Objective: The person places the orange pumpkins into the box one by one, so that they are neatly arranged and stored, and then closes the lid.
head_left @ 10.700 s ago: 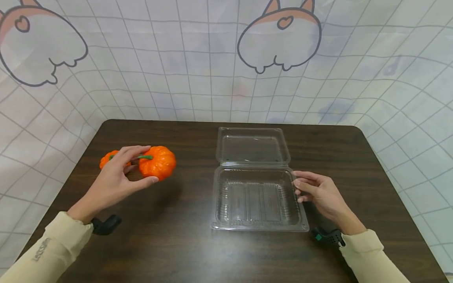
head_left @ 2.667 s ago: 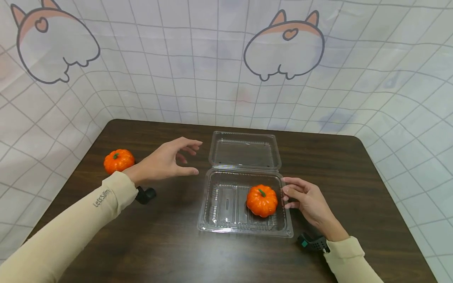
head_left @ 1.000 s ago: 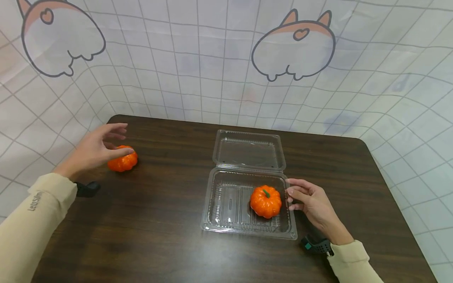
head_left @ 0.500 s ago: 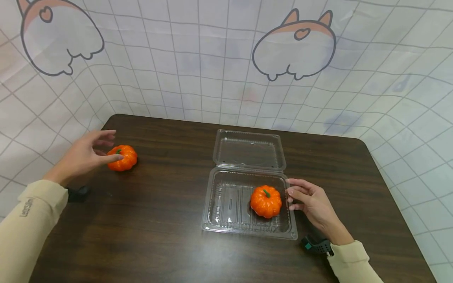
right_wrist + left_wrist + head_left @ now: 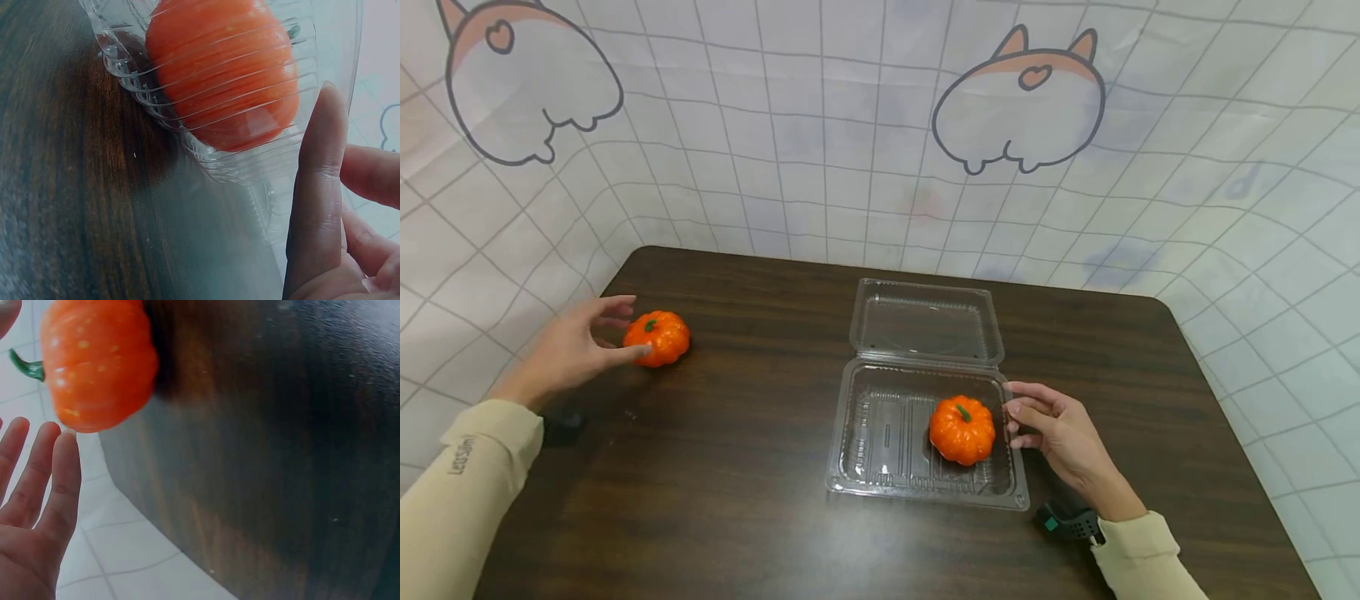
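Note:
My left hand (image 5: pixel 567 348) reaches round the left side of an orange toy pumpkin (image 5: pixel 658 339) with a green stem, its thumb and fingers spread apart. In the left wrist view, the fingers (image 5: pixel 62 487) are straight beside the pumpkin (image 5: pixel 100 369); whether a fingertip touches it I cannot tell. A clear plastic clamshell container (image 5: pixel 865 483) lies with its lid (image 5: pixel 925 321) folded back. Inside its right half sits a second orange pumpkin (image 5: pixel 962 430). My right hand (image 5: pixel 1063 433) pinches the container's right rim; in the right wrist view, one finger (image 5: pixel 319 169) lies along the clear wall.
The dark wooden table (image 5: pixel 752 433) has rounded far corners. A white grid-patterned curtain (image 5: pixel 820 150) with cartoon animals surrounds its back and sides. Dark wrist devices (image 5: pixel 1070 523) sit by the cream cuffs.
One pumpkin went from my left hand into the container. My left hand then moved back left and lowered beside the other pumpkin. The right hand stays at the rim.

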A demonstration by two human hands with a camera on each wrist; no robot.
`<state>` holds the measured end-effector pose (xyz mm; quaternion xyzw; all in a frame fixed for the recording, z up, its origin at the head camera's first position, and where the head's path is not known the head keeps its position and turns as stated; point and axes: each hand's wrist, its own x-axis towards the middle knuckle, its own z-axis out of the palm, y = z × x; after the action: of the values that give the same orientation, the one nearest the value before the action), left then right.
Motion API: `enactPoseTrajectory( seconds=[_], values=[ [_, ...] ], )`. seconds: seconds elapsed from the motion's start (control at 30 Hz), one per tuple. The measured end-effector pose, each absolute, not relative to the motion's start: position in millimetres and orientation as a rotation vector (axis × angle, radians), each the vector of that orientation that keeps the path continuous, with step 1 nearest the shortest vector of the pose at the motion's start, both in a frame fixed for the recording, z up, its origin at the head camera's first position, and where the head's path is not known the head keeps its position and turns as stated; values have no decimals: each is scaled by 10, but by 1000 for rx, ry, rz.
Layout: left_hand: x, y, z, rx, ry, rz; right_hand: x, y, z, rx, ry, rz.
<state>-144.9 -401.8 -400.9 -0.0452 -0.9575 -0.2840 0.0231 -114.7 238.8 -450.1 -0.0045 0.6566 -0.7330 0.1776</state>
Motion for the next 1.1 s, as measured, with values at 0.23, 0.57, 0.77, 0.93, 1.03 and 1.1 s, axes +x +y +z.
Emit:
enactPoseTrajectory(
  seconds=[0.23, 0.57, 0.77, 0.93, 1.03, 1.1],
  values=[
    [-1417, -4046, -4153, -61, -2986, -892, -1155, 2394, -4523, -3, 1861, -2063],
    [-1408, -4040, -4283, 14, -3022, -952, -1162, 2403, -4523, -10, 1858, -2055],
    [-1411, -4045, -4337, 21, -3028, -931, -1169, 2414, -4516, -28, 1854, -2056],
    [-1432, -4061, -4385, 0, -2995, -950, -1178, 2426, -4494, -37, 1852, -2059],
    [-1441, -4065, -4405, -5, -2980, -968, -1185, 2432, -4481, -40, 1849, -2063],
    [-1440, -4063, -4407, 3, -2980, -975, -1191, 2437, -4476, -40, 1848, -2065]
  ],
)
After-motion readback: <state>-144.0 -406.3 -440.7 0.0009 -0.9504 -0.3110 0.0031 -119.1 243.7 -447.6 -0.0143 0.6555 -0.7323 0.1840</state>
